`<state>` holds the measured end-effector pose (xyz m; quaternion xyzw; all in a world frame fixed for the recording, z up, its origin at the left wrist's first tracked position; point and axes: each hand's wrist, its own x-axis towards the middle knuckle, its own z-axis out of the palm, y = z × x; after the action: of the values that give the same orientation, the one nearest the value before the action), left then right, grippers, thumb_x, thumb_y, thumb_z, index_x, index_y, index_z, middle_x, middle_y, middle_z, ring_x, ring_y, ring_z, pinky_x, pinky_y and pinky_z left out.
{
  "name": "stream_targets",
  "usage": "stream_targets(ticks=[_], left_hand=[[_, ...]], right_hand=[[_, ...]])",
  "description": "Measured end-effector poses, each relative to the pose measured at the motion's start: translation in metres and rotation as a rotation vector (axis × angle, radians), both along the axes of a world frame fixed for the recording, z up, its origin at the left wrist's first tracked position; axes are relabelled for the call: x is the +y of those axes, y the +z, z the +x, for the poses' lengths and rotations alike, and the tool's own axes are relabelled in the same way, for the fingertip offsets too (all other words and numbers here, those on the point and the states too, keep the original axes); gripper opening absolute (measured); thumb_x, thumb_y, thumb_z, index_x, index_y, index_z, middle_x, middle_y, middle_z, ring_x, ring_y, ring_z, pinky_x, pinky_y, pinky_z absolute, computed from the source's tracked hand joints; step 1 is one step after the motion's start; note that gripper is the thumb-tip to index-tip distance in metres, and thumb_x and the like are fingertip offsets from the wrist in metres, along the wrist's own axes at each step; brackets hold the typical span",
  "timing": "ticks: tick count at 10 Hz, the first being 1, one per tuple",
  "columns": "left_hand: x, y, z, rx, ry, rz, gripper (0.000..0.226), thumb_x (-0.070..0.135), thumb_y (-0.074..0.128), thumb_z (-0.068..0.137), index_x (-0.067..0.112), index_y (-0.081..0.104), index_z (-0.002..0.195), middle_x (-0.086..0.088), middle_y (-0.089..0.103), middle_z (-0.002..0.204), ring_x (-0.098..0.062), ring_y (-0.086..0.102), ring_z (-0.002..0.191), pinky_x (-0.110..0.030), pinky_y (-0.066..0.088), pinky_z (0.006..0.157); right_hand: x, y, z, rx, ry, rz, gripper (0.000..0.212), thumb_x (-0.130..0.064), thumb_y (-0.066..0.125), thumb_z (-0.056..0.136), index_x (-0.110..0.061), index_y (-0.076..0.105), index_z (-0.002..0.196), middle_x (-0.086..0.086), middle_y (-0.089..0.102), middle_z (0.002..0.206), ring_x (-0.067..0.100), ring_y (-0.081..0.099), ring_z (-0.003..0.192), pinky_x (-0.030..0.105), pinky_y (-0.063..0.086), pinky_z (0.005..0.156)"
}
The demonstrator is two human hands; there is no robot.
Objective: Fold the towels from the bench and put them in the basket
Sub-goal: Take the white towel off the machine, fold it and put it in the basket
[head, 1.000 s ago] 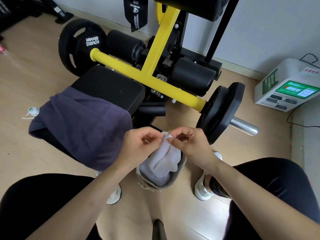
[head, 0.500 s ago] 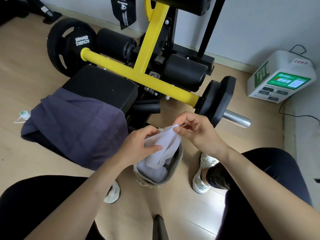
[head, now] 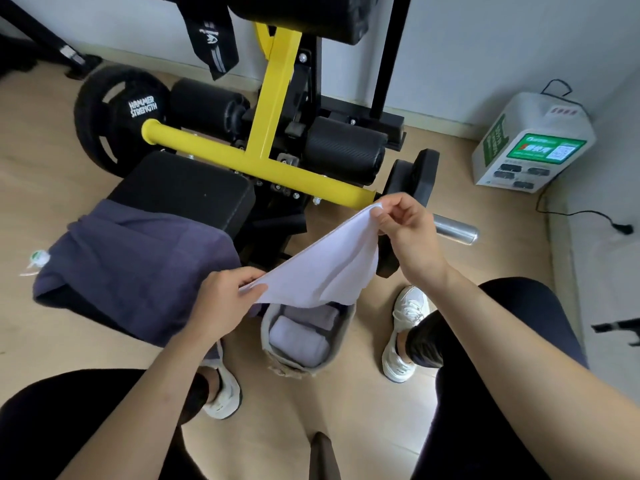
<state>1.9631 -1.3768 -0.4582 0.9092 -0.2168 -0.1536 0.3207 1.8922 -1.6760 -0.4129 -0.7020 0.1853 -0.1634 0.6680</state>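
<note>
A white towel (head: 322, 268) is stretched in the air between my hands, above the basket. My left hand (head: 227, 299) pinches its lower left corner and my right hand (head: 405, 230) pinches its upper right corner. Below it, the small grey basket (head: 273, 344) stands on the floor between my feet, with a folded pale towel (head: 298, 336) inside. A dark purple towel (head: 135, 261) lies draped over the near end of the black bench (head: 187, 188).
The yellow and black weight machine (head: 273, 109) with its weight plates (head: 114, 116) and a steel bar end (head: 457, 230) stands right behind the basket. A white charging box (head: 533, 143) with a cable sits at the right wall. My white shoes (head: 405, 334) flank the basket.
My hands have drawn apart, the right one up and right, the left one down and left. The white towel, bunched over the basket before, is now spread taut between them.
</note>
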Motion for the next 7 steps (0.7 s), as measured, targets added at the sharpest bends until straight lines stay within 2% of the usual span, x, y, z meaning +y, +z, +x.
stream_targets(ticks=[1,2,3,4,5,6,7], left_hand=[[0.011,0.006,-0.002,-0.039,0.065,0.019,0.011,0.030,0.072,0.091,0.040,0.073,0.095,0.007,0.075,0.089,-0.017,0.071,0.089,-0.038,0.056,0.087],[0.020,0.047,0.004,0.012,-0.004,0.019,0.024,0.078,0.051,0.083,0.056,0.057,0.090,0.012,0.076,0.091,-0.008,0.066,0.079,-0.016,0.051,0.074],[0.020,0.079,0.005,0.167,-0.151,-0.118,0.023,0.073,0.056,0.084,0.054,0.054,0.096,0.024,0.062,0.083,-0.007,0.061,0.071,-0.032,0.055,0.066],[0.027,0.085,-0.005,-0.153,0.353,-0.395,0.001,0.031,0.068,0.095,0.032,0.068,0.094,0.011,0.071,0.086,-0.009,0.065,0.083,-0.049,0.055,0.076],[0.029,0.083,-0.015,-0.120,0.447,-0.414,0.009,0.028,0.068,0.095,0.020,0.072,0.092,-0.002,0.072,0.084,-0.021,0.065,0.083,-0.044,0.052,0.073],[0.030,0.085,-0.022,-0.053,0.564,-0.529,0.015,0.026,0.068,0.095,0.016,0.072,0.084,-0.013,0.071,0.083,-0.016,0.059,0.077,-0.038,0.048,0.070],[0.033,0.076,-0.037,0.058,0.663,-0.576,0.012,0.029,0.071,0.092,0.025,0.074,0.082,-0.004,0.075,0.083,-0.020,0.068,0.083,-0.047,0.058,0.076]], right_hand=[[-0.006,0.001,-0.002,-0.012,-0.038,0.017,0.005,-0.009,0.064,0.096,-0.005,0.063,0.096,0.012,0.064,0.089,0.020,0.060,0.083,0.033,0.048,0.076],[-0.005,0.007,-0.010,-0.012,-0.056,0.002,0.006,-0.011,0.064,0.096,-0.005,0.063,0.097,0.011,0.065,0.088,0.019,0.061,0.083,0.030,0.049,0.075],[-0.002,0.013,-0.016,0.015,-0.089,-0.057,0.004,-0.009,0.064,0.096,-0.005,0.063,0.094,0.008,0.065,0.085,0.015,0.060,0.080,0.022,0.049,0.071],[0.003,0.019,-0.019,0.103,-0.099,-0.108,0.005,-0.010,0.064,0.096,-0.008,0.064,0.092,0.003,0.065,0.082,0.012,0.060,0.076,0.011,0.048,0.062],[0.010,0.021,-0.023,0.192,-0.105,-0.120,0.007,-0.014,0.064,0.096,-0.012,0.064,0.090,0.000,0.065,0.083,0.012,0.058,0.076,0.010,0.047,0.056],[0.019,0.019,-0.028,0.224,-0.101,-0.109,0.008,-0.016,0.064,0.096,-0.013,0.064,0.089,0.003,0.066,0.084,0.016,0.060,0.077,0.028,0.055,0.066],[0.027,0.012,-0.039,0.238,-0.126,-0.076,0.007,-0.014,0.066,0.095,-0.010,0.065,0.089,0.008,0.066,0.081,0.022,0.061,0.075,0.045,0.057,0.073]])
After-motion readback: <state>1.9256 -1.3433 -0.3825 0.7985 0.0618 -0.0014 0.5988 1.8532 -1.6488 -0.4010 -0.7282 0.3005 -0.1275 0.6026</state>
